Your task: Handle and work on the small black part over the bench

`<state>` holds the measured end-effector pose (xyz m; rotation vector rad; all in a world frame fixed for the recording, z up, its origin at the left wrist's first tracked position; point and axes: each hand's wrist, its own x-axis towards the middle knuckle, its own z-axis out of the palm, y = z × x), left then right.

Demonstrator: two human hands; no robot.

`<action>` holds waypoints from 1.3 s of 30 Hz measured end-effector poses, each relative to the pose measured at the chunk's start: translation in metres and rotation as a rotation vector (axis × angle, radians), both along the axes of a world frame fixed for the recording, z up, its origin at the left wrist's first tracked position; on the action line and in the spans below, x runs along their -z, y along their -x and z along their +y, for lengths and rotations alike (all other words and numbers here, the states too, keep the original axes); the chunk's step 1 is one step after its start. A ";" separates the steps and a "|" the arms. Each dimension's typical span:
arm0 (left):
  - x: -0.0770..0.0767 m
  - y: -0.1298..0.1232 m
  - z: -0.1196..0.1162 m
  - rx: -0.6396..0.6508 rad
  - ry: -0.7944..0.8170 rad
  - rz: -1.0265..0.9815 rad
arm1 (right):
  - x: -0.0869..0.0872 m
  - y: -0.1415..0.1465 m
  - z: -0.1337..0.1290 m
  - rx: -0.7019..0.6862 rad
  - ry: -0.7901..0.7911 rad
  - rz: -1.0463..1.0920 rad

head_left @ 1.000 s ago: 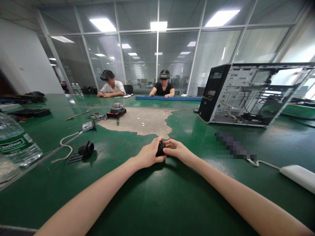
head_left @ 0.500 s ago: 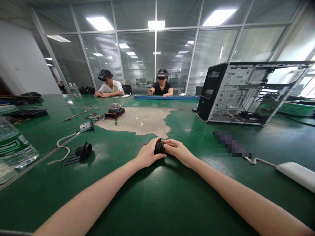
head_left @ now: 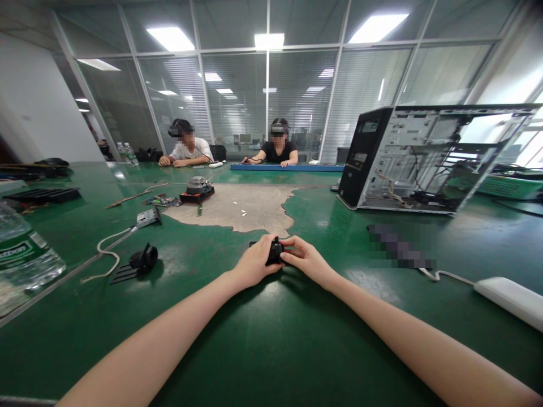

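A small black part [head_left: 275, 252] is between my hands, low over the green table [head_left: 271, 339]. My left hand [head_left: 255, 262] wraps round it from the left, thumb along its near side. From the right, my right hand [head_left: 306, 261] pinches its edge with thumb and fingertips. A dark bit of it shows beyond my left hand. To the left lies a similar black round part with prongs [head_left: 144, 258]. Behind my hands is a bare beige patch [head_left: 254, 206] of the tabletop, with a black and silver fan-like unit [head_left: 198, 189] at its left.
An open computer case [head_left: 369, 158] stands at the right, before a green basket [head_left: 509, 186]. A white power strip [head_left: 507, 299] and cable lie nearer. At the left are a water bottle [head_left: 25, 249] and a metal bracket [head_left: 148, 216]. Two people sit across the table.
The black part has turned slightly in my hands, and more of it shows past my left hand. My right fingers have shifted a little. Across the table, one person's hand has lowered.
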<state>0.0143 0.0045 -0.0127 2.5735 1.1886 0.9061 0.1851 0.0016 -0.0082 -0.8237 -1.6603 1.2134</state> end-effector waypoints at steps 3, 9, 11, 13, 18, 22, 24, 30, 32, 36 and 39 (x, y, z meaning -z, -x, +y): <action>-0.001 0.000 -0.001 0.000 -0.002 0.002 | 0.000 0.001 0.001 0.054 -0.038 -0.037; -0.003 -0.001 -0.001 0.000 0.018 0.010 | 0.004 0.000 0.008 0.055 -0.005 -0.044; -0.003 -0.001 -0.001 -0.001 0.020 0.009 | 0.004 -0.001 0.009 0.033 0.024 -0.055; -0.003 -0.001 -0.001 0.000 0.015 0.006 | 0.003 -0.002 0.007 -0.003 0.040 -0.061; -0.001 -0.001 -0.001 0.006 -0.020 0.008 | -0.003 -0.001 -0.001 -0.058 0.004 -0.012; -0.002 -0.001 -0.001 -0.003 -0.021 0.010 | -0.002 0.003 -0.001 0.000 -0.009 -0.033; -0.002 -0.001 -0.002 -0.004 -0.009 0.013 | 0.001 0.005 0.001 0.040 -0.005 -0.042; -0.003 -0.001 -0.002 -0.011 0.008 0.011 | 0.005 0.002 0.006 0.014 0.035 -0.056; -0.003 -0.001 -0.002 -0.010 0.005 0.009 | 0.002 0.001 0.004 -0.035 0.024 -0.036; -0.002 -0.001 -0.002 -0.011 -0.009 0.019 | -0.005 0.002 -0.002 -0.069 0.031 0.007; -0.001 -0.001 -0.001 -0.010 -0.026 0.024 | -0.005 0.004 -0.003 -0.020 0.043 -0.004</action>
